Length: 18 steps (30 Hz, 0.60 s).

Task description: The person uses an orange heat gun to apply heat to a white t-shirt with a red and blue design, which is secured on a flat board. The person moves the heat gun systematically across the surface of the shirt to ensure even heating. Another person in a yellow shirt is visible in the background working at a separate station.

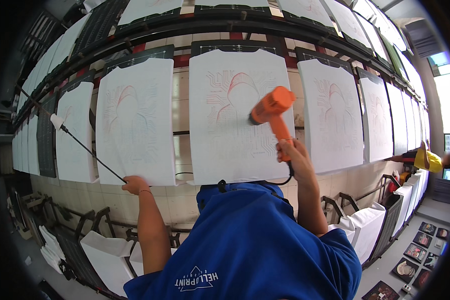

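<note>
My right hand point(296, 156) is closed round the handle of an orange heat gun point(275, 102). Its dark nozzle points down and left over the white T-shirt point(240, 145) in front of me, which bears a faint red and blue hooded-figure print with circuit-like lines. A black cord runs from the handle toward my waist. At the lower edge of the neighbouring white T-shirt point(130, 110), my left hand point(135, 185) grips a black cable point(90, 150). That cable stretches up and left to a white wrapped joint point(56, 121). My fingers partly hide the cable's near end.
More printed shirts on flat boards line both sides, including one point(332, 115) to my right. Dark metal rails point(180, 25) run behind them. Behind me stands another rack of white-covered boards point(107, 255). A person in yellow point(427, 160) is at the far right.
</note>
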Motion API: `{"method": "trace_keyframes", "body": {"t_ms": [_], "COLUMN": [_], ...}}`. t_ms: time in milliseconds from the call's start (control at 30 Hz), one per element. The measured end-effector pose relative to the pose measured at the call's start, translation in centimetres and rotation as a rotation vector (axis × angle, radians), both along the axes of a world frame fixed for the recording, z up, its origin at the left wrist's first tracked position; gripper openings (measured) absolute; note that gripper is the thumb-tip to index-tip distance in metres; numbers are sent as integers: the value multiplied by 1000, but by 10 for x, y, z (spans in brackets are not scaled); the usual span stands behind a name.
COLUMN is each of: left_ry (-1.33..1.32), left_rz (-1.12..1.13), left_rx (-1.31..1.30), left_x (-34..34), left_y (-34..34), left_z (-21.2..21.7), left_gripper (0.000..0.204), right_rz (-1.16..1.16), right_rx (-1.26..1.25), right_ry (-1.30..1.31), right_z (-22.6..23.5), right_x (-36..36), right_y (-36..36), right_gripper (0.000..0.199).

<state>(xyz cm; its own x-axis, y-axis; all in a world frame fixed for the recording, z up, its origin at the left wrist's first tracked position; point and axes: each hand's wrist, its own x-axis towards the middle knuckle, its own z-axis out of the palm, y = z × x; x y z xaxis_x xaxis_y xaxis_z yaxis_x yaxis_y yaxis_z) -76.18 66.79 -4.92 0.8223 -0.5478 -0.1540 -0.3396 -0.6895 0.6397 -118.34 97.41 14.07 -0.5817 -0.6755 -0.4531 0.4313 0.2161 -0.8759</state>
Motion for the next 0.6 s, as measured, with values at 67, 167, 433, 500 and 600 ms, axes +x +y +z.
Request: {"method": "trace_keyframes", "body": {"t_ms": [67, 167, 433, 500, 600], "left_ry": [3, 24, 40, 37, 16], "left_rz": [14, 19, 11, 7, 9], "left_rx": [-6, -18, -2, -2, -13], "left_x": [2, 0, -10, -7, -4], "left_y": [0, 1, 2, 1, 0], "left_z": [-3, -1, 11, 7, 3], "left_gripper": [49, 51, 54, 53, 52], "right_rz": [-96, -201, -21, 86, 153], "right_rx": [54, 63, 24, 12, -6], "right_ry": [37, 64, -1, -32, -80], "right_z": [4, 7, 3, 6, 14], "right_x": [-13, -26, 2, 17, 29], "right_y": [17, 31, 6, -8, -22], "right_gripper": [31, 26, 28, 30, 24]}}
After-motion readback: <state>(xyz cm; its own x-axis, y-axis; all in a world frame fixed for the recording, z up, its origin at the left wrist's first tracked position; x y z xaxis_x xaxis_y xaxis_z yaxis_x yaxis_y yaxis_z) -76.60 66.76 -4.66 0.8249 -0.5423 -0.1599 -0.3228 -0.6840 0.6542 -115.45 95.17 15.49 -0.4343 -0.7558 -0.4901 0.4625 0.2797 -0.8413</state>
